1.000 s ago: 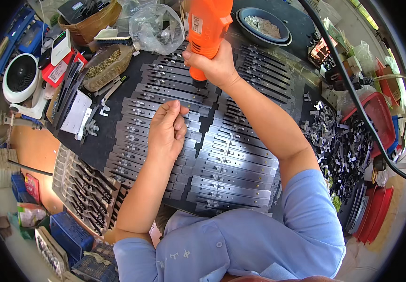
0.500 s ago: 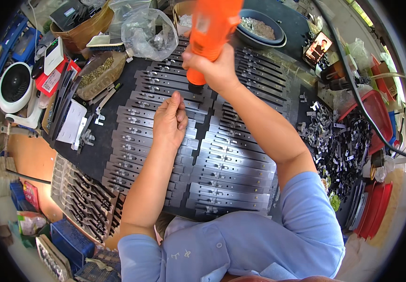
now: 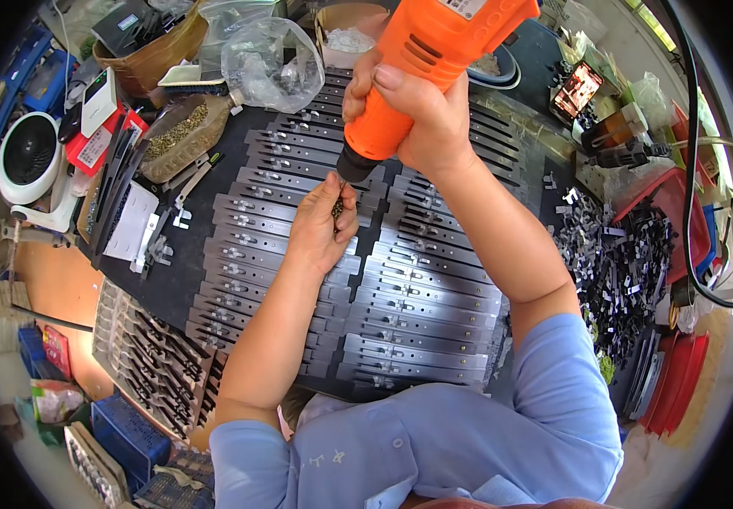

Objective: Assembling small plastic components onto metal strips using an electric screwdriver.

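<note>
My right hand (image 3: pixel 430 114) is wrapped round an orange power screwdriver (image 3: pixel 400 76), whose black nose tilts down to the left. Just below that nose, the thumb and finger of my left hand (image 3: pixel 324 225) pinch at the bit's tip. Small brass-coloured screws (image 3: pixel 338 209) show between its curled fingers. Under both hands lie rows of flat grey metal strips (image 3: pixel 417 297), overlapping in two columns, with small holes and little clips along them. What exactly sits on the bit is too small to tell.
A plastic tub of small brass-coloured parts (image 3: pixel 181 136) and a clear plastic bag (image 3: pixel 273 64) stand at the far left. Black and metal clips (image 3: pixel 612 246) lie heaped at the right beside a red bin (image 3: pixel 672 195). A phone (image 3: pixel 578 89) leans behind, near a hanging black cable (image 3: pixel 690 170).
The screwdriver has lifted from the strips and tilted, its body swinging right and its nose meeting my left fingertips. My left hand has shifted slightly right, and the screws in it now show.
</note>
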`<state>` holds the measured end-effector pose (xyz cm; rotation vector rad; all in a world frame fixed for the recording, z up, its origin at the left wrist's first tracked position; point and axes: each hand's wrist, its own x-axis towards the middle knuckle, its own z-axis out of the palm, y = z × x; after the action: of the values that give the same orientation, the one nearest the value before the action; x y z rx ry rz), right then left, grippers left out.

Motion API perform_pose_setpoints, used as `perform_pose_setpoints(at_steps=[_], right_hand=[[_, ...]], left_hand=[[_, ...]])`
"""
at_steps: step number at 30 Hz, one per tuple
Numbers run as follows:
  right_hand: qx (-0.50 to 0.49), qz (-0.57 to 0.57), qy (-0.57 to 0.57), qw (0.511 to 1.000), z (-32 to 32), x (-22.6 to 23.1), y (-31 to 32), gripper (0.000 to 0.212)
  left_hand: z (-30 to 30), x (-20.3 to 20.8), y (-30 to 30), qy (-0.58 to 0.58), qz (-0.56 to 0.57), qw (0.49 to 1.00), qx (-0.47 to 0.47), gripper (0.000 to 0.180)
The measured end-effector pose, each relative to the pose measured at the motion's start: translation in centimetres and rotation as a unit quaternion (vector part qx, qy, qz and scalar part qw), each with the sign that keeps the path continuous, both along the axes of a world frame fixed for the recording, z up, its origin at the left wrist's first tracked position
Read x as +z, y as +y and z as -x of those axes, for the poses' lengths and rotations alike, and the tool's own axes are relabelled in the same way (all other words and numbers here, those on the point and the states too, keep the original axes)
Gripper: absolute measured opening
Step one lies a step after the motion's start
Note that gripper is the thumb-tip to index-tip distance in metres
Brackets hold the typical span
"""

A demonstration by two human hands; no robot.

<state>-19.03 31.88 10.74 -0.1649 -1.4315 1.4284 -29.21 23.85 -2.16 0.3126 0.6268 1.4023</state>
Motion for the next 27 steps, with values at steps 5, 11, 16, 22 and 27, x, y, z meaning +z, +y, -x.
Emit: perform_pose_setpoints(at_steps=[5,11,16,22,27], right_hand=[[0.016,0.010,-0.009,1.000,0.2,0.1,-0.2,0.040],[0.037,0.017,0.048,0.998,0.5,-0.2,0.3,0.038],[-0.093,-0.083,-0.113,0.986,1.5,-4.5,3.9,0.032],[-0.120,-0.089,-0.156,0.976,2.2,-6.1,4.7,0.029],[-0.119,-0.090,-0.161,0.976,2.6,-6.3,4.6,0.029]], left_hand=[[0.6,-0.4,0.0,-0.022,-0.023,0.999,-0.031,0.034],[1.3,0.3,0.0,-0.019,-0.020,0.999,-0.039,0.038],[1.3,0.6,-0.2,0.034,0.109,0.989,0.095,0.031],[1.3,0.6,-0.1,0.087,0.047,0.985,0.145,0.015],[1.6,0.6,-0.3,0.079,0.043,0.987,0.133,0.012]])
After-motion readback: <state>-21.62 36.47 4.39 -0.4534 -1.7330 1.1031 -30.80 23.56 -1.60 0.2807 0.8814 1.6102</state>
